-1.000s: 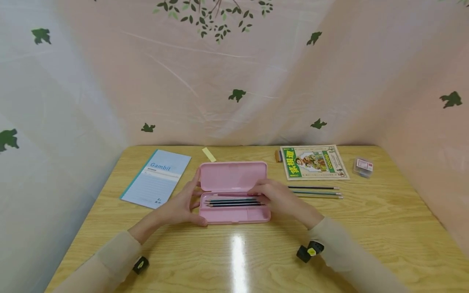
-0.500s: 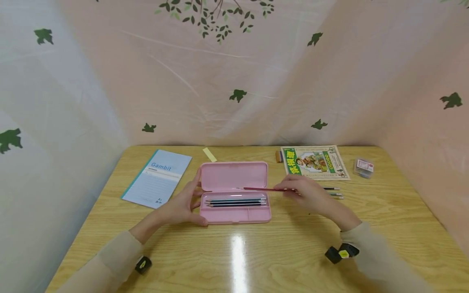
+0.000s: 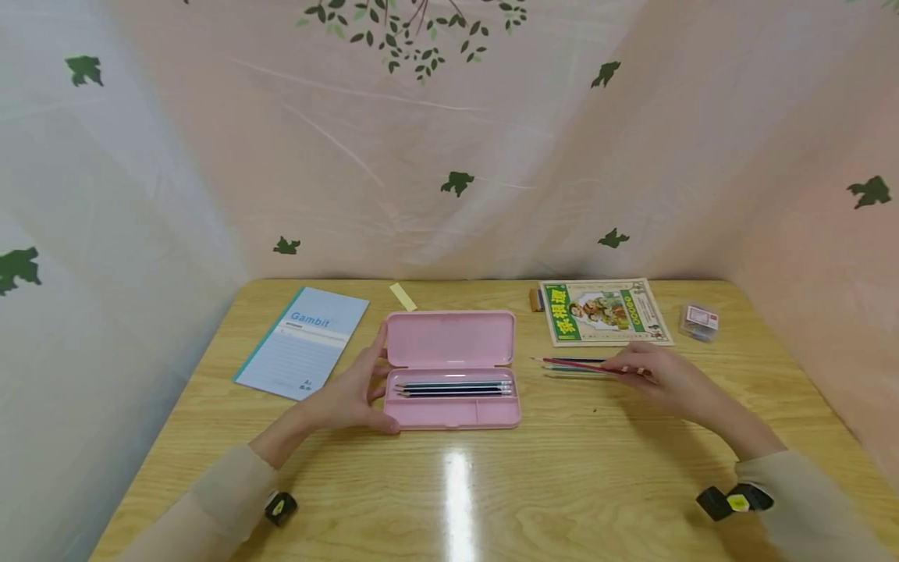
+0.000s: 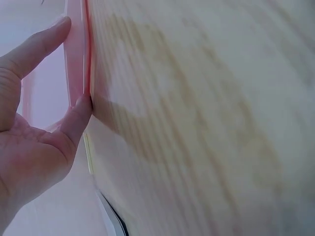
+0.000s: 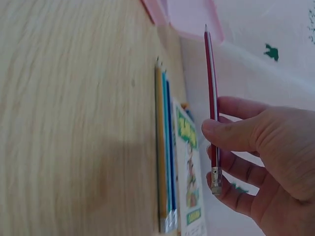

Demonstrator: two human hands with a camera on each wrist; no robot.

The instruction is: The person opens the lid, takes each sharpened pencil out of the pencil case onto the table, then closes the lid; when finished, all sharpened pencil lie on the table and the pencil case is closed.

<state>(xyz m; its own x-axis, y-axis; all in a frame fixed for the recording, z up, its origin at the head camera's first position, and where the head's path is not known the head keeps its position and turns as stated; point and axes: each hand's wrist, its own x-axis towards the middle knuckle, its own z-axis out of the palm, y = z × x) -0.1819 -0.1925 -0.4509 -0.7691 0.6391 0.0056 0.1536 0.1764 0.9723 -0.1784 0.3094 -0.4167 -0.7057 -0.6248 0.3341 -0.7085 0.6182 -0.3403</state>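
An open pink pencil case (image 3: 449, 380) lies mid-table with several dark pencils (image 3: 453, 388) in its tray. My left hand (image 3: 349, 390) holds the case's left end, thumb at the front corner and fingers against the lid edge (image 4: 75, 64). My right hand (image 3: 656, 380) pinches a red pencil (image 3: 579, 364) between thumb and fingers, tip pointing left toward the case. In the right wrist view the red pencil (image 5: 211, 98) hangs just above three pencils (image 5: 166, 147) lying side by side on the table, to the right of the case.
A blue "Gambit" notebook (image 3: 303, 341) lies left of the case. A green-covered book (image 3: 604, 311) sits at the back right, with a small clear box (image 3: 698, 321) beside it. A yellow slip (image 3: 402, 296) and a brown eraser (image 3: 534, 299) lie near the back edge. Curtains surround the table.
My right hand has drawn the red pencil out of the case and carried it rightward, over the pencils lying on the table. The left hand has stayed on the case.
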